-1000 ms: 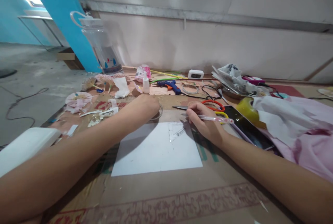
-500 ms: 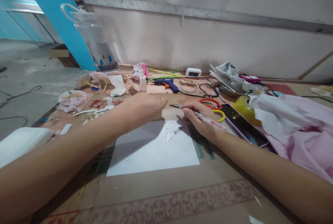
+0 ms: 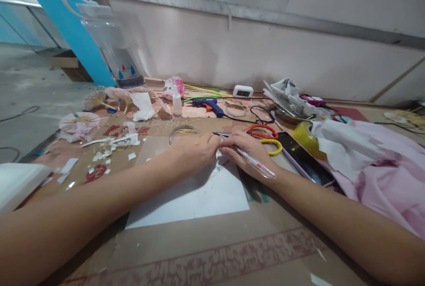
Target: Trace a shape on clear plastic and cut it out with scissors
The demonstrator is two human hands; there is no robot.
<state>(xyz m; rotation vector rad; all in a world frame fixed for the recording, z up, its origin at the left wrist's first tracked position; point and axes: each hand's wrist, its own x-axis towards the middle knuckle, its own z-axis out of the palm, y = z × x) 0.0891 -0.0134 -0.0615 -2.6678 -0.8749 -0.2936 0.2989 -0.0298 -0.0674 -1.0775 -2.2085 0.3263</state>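
Observation:
My right hand (image 3: 245, 149) is closed around a clear pen (image 3: 255, 162) with red marks, its barrel slanting back over the wrist. My left hand (image 3: 202, 149) has its fingers curled, the tips meeting those of my right hand; whatever they pinch is hidden. Under both hands lies a sheet of white paper (image 3: 199, 199). A small clear piece with black print (image 3: 218, 168) rests on the paper, partly covered by my hands. Just beyond my right hand are scissors (image 3: 272, 146) with red and yellow handles, their blade showing past the knuckles.
A phone (image 3: 303, 157), yellow tape (image 3: 307, 137) and pink cloth (image 3: 375, 162) lie at right. Behind are a blue glue gun (image 3: 209, 105), a white bottle (image 3: 177, 104) and a wire ring holding thin sticks (image 3: 184, 131). Paper scraps (image 3: 113, 144) and a tall water jug (image 3: 119, 51) are at left.
My left hand has come down and toward me, and its fingertips now meet my right hand's. The wire ring and sticks have come into sight. The view has shifted slightly.

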